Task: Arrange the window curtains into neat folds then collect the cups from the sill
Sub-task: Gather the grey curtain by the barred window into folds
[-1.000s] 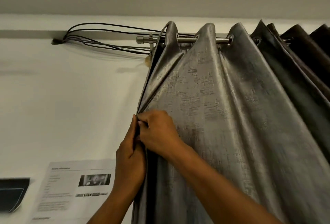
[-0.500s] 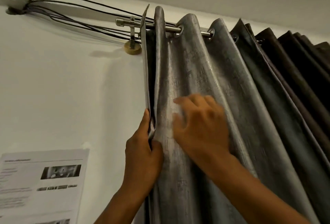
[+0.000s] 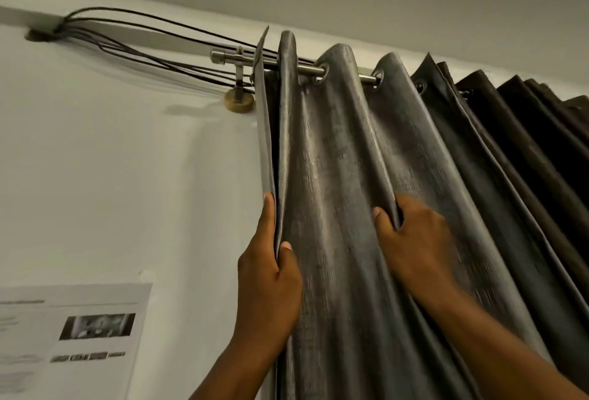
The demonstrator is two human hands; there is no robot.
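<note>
Left hand (image 3: 267, 275) pinches outer edge of shiny grey eyelet curtain (image 3: 338, 208) below steel rod (image 3: 306, 69); right hand (image 3: 417, 240) fingers curl, gripping third fold.

Grey pleated curtain (image 3: 338, 183) on rod

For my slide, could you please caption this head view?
Left hand pinches the grey curtain edge; right hand gathers the next fold.
</note>
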